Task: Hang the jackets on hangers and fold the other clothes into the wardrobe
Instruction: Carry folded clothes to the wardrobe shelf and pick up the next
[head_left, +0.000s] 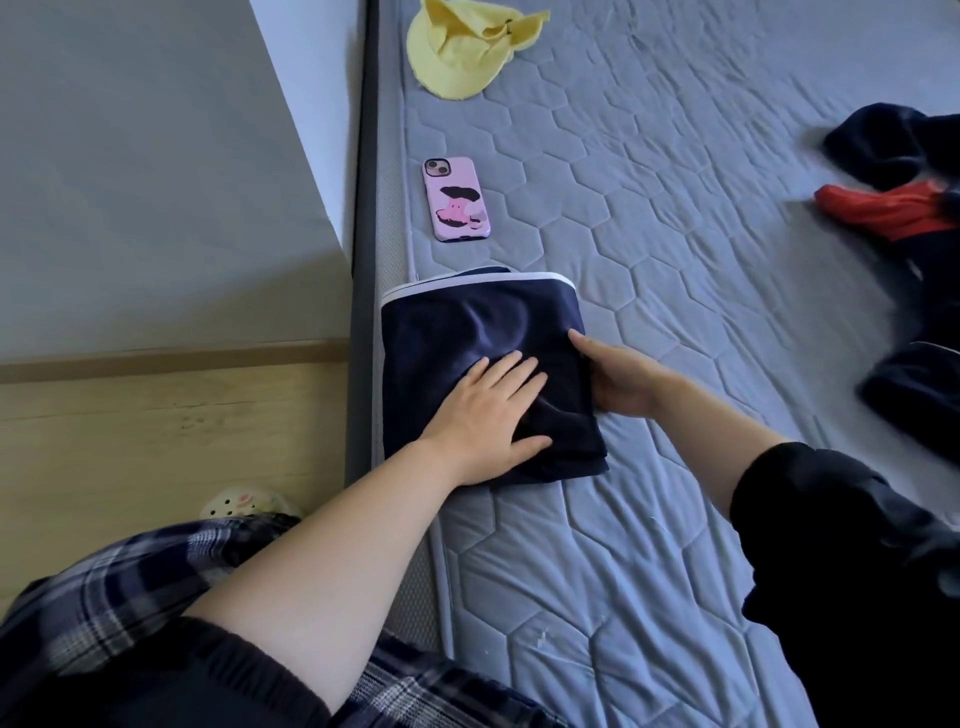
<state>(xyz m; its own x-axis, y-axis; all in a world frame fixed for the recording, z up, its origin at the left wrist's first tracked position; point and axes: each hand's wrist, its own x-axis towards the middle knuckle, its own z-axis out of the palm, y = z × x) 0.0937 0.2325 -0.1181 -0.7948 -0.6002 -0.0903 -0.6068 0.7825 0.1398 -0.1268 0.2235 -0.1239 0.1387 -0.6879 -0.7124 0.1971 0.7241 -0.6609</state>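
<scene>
Head cam, mid-frame: folded navy fabric garment (457, 332) was held flat under splayed left hand (483, 410), edge pinched by right hand (618, 384), probably keeping folds crisp.

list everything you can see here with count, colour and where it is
folded garment: 1, navy with white trim, mattress's left edge
phone: 1, pink case, just beyond it
yellow cloth: 1, yellow, far end of mattress
loose clothes: count unclear, navy and red, mattress's right side
mattress: 1, grey quilted, centre and right
clog: 1, cream, floor at lower left
left hand: 1, flat on folded garment
right hand: 1, grips its right edge
</scene>
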